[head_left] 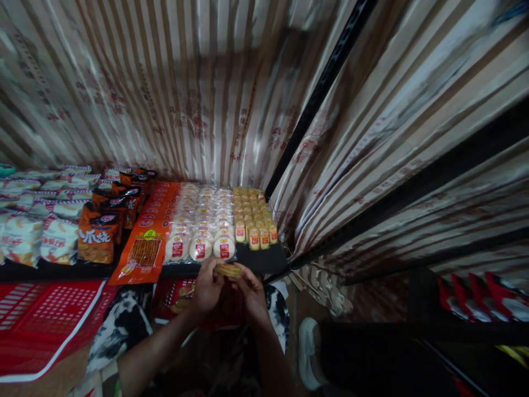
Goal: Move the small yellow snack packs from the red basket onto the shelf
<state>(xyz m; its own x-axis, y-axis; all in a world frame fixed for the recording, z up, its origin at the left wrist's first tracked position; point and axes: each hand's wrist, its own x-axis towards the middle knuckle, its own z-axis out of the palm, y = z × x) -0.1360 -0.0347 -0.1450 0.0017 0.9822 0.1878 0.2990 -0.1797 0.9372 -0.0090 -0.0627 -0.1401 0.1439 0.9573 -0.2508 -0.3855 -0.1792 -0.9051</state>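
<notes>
Between my left hand [207, 286] and my right hand [250, 289] is a small yellowish wrapped snack pack [230, 271], with the fingers of both hands closed on its ends. It is held just in front of the shelf edge. Behind it stand rows of round white wrapped crackers [200, 249] with red labels. To their right, small yellow snack packs [253, 237] stand in rows. Under my hands is a red basket [167, 298], where more yellowish packs [184, 300] lie. What exactly is inside the held pack is too blurred to tell.
On the black shelf [262, 259] at left are a flat orange packet [144, 242], orange-and-black bags [97, 237] and white bags [60, 240]. A larger red basket [45, 325] stands lower left. A black metal post [314, 105] rises before a striped curtain [215, 88]. Red packets [491, 298] lie at right.
</notes>
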